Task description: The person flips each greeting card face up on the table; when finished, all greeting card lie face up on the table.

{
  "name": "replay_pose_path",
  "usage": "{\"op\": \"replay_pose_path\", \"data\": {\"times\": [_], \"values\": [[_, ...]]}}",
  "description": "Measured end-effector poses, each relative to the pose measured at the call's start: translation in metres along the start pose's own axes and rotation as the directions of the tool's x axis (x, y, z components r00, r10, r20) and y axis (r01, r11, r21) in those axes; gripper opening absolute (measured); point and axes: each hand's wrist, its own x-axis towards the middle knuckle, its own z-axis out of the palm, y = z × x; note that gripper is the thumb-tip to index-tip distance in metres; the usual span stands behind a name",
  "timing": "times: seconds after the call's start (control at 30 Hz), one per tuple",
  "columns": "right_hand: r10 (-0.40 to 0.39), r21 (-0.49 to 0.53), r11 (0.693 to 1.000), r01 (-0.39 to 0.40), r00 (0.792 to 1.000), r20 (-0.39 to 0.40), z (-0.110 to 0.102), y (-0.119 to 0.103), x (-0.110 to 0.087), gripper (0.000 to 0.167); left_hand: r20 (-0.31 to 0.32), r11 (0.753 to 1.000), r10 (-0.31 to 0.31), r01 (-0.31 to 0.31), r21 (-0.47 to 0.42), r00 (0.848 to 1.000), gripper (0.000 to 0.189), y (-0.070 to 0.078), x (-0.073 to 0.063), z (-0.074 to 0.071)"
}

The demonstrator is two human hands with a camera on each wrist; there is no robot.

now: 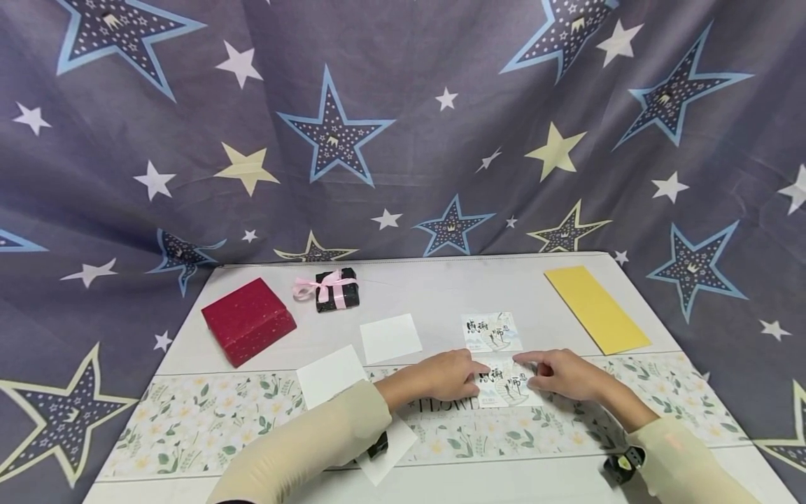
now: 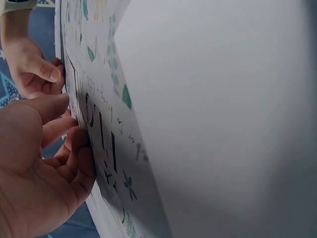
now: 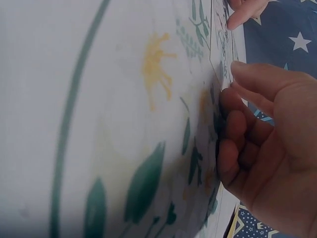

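Note:
A printed card (image 1: 504, 392) with black brush-style characters lies flat on the table, between the two hands. My left hand (image 1: 448, 376) rests at its left edge, index fingertip on the upper left corner and thumb lower down. At the opposite side my right hand (image 1: 562, 374) touches the card's upper right with an outstretched index finger. Its other fingers bend loosely under the palm, seen in the right wrist view. Directly behind, a second card (image 1: 475, 339) of the same print lies with its lower edge against the first one's upper edge.
Blank white cards (image 1: 392, 339) lie left of the hands, one partly under the left sleeve. Farther back are a dark red box (image 1: 245, 315) and a small black gift box (image 1: 327, 297) with pink ribbon. A yellow envelope-like sheet (image 1: 595, 308) lies at the right.

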Motion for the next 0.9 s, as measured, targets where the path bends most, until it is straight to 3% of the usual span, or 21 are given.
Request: {"op": "replay_pose_path", "data": {"times": [0.23, 0.4, 0.57, 0.9], "values": [[-0.034, -0.027, 0.999, 0.034, 0.999, -0.006, -0.004, -0.003, 0.004, 0.052, -0.013, 0.997, -0.041, 0.04, -0.064, 0.999, 0.05, -0.007, -0.006, -0.008], [-0.091, -0.034, 0.995, 0.091, 0.996, -0.023, -0.009, -0.011, 0.015, 0.051, -0.049, 0.996, -0.075, 0.072, -0.054, 0.996, 0.048, -0.019, -0.016, -0.019], [-0.133, -0.043, 0.99, 0.131, 0.99, -0.041, -0.012, -0.024, 0.033, 0.048, -0.08, 0.991, -0.118, 0.113, -0.064, 0.99, 0.049, -0.033, -0.031, -0.029], [-0.168, -0.04, 0.986, 0.164, 0.981, -0.093, -0.002, -0.045, 0.076, 0.047, -0.124, 0.965, -0.215, 0.191, -0.181, 0.969, 0.051, -0.073, -0.068, -0.048]]}}
